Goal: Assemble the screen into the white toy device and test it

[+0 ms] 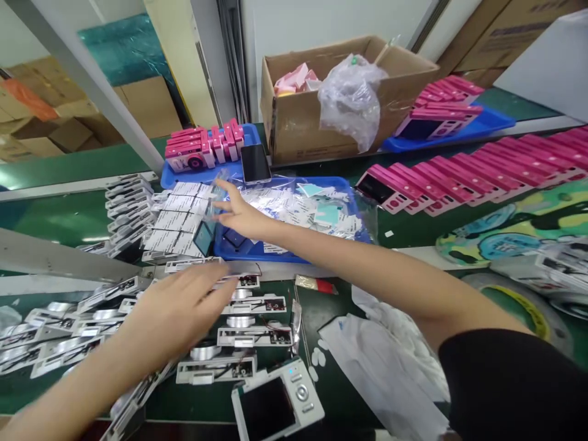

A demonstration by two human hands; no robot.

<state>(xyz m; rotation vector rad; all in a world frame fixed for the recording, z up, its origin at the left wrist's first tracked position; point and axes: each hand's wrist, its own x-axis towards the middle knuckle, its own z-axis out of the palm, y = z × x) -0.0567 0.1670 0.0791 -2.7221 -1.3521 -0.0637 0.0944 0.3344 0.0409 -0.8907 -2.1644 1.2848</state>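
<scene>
My right hand (241, 214) reaches across to the left edge of a blue tray (294, 254), fingers spread. Its fingertips are beside stacked white printed-label pieces (181, 208), near some clear plastic; no held object shows. One piece with a dark screen-like face (203, 237) leans at the stack's front. My left hand (186, 303), slightly blurred, is over the row of opened white camera bodies (255, 335), fingers stretched out and nothing seen in them. In front lies a white camera (280, 401), its dark screen facing up.
Pink cameras stand on a blue tray (168, 177) and in a long row (441, 177) at right. A phone (256, 163) lies behind the label-filled tray. A cardboard box (312, 131) stands at the back. White cloth (381, 367) and tape (523, 309) lie at right.
</scene>
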